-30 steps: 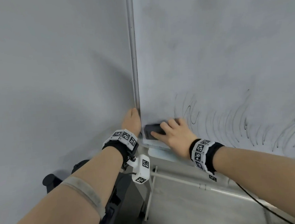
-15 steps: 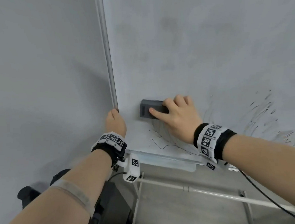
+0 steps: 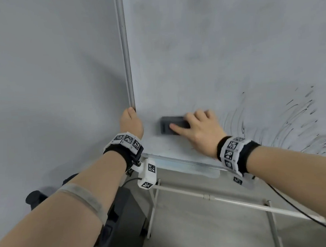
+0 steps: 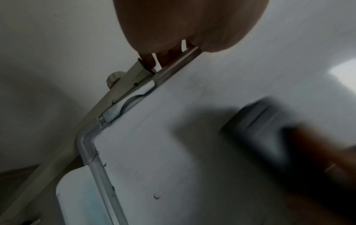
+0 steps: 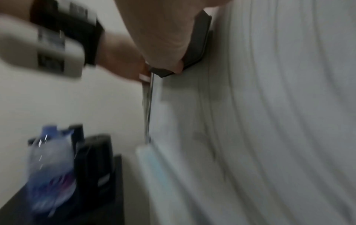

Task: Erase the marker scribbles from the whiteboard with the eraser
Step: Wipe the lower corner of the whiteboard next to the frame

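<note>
The whiteboard point(image 3: 220, 50) fills the upper right of the head view. Black marker scribbles point(image 3: 286, 121) cover its lower right part. A dark grey eraser point(image 3: 167, 126) lies flat against the board near its lower left corner. My right hand point(image 3: 195, 128) grips the eraser and presses it on the board; in the right wrist view the eraser point(image 5: 200, 45) shows dark under the palm. My left hand point(image 3: 131, 122) holds the board's left metal frame point(image 3: 124, 48), with its fingers point(image 4: 148, 58) curled behind the frame point(image 4: 173, 65). The eraser point(image 4: 254, 118) appears blurred in the left wrist view.
A marker tray point(image 3: 185, 164) runs along the board's bottom edge, above the stand's white crossbar point(image 3: 209, 196). A black cable point(image 3: 293, 208) trails over the floor at right. A black stand with a water bottle point(image 5: 50, 164) sits left of the board. A plain wall point(image 3: 48, 83) lies left.
My right hand swept the eraser up from the board's bottom edge, then slightly down and right. The scribbles near the lower left corner are gone. My left hand kept its hold on the frame.
</note>
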Tool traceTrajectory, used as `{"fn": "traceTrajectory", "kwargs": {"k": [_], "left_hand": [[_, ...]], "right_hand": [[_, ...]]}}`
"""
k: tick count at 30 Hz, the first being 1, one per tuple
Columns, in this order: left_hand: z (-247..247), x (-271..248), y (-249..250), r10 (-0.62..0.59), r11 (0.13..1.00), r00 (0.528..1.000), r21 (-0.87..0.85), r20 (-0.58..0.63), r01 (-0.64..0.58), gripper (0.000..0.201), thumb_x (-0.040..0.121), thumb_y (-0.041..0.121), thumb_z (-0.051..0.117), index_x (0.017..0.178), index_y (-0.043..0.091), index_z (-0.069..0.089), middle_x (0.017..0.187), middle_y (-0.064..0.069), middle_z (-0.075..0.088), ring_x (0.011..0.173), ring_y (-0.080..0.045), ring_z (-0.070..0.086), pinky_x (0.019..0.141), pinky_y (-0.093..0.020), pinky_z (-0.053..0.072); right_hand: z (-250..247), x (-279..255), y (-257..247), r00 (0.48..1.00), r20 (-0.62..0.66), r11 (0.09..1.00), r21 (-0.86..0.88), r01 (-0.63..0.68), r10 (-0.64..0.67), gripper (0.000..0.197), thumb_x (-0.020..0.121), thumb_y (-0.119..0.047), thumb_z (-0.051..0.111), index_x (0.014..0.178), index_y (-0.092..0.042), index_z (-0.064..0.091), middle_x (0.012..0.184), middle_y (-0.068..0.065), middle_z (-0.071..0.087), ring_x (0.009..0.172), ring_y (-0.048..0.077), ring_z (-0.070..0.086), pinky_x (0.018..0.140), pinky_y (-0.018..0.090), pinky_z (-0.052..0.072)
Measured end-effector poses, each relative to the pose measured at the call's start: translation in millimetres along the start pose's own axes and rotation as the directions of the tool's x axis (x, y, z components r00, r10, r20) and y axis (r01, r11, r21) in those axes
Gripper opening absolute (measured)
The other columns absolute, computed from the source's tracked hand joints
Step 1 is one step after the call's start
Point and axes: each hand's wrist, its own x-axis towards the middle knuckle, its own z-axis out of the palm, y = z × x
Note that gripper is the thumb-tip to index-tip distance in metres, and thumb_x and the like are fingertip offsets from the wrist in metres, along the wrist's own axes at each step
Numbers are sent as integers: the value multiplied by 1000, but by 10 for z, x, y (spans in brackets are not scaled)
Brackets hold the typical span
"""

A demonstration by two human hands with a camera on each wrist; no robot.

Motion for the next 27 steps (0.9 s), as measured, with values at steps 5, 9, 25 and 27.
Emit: {"fn": "traceTrajectory", "kwargs": {"k": [5,9,25,27], "left_hand": [[-4,-27,50,-5,999,1000,34,-13,5,42,105,24,24,114,-2,56,115,-21,59,106,-32,54,87,-32,37],[42,-83,63,-6,994,998,109,-60,13,43,106,24,22,114,-2,55,116,-22,59,106,-34,55,77,-30,31],[180,-26,71,-19,984,987,173,-159,46,46,106,21,20,122,-4,54,126,-24,57,115,-37,52,91,-37,35],[163,-18,56,-20,986,987,162,-161,46,47,106,22,20,120,-5,56,126,-25,57,114,-38,53,91,-37,36]], "right_hand": [[-782,634,616,907,-298,950,0,-312,297,58,78,-18,65,132,-34,59,106,13,58,89,28,43,71,37,25],[-935,672,761,854,-386,927,6,-376,349,54,81,-20,62,133,-34,59,106,14,57,91,27,40,71,36,24],[115,-984,42,990,135,999,-25,-39,42,73,61,-3,70,130,-29,61,106,12,49,86,27,39,71,40,32],[-153,-671,290,991,-8,991,10,-137,137,74,65,1,66,131,-31,60,105,13,57,86,27,39,72,39,28]]}}
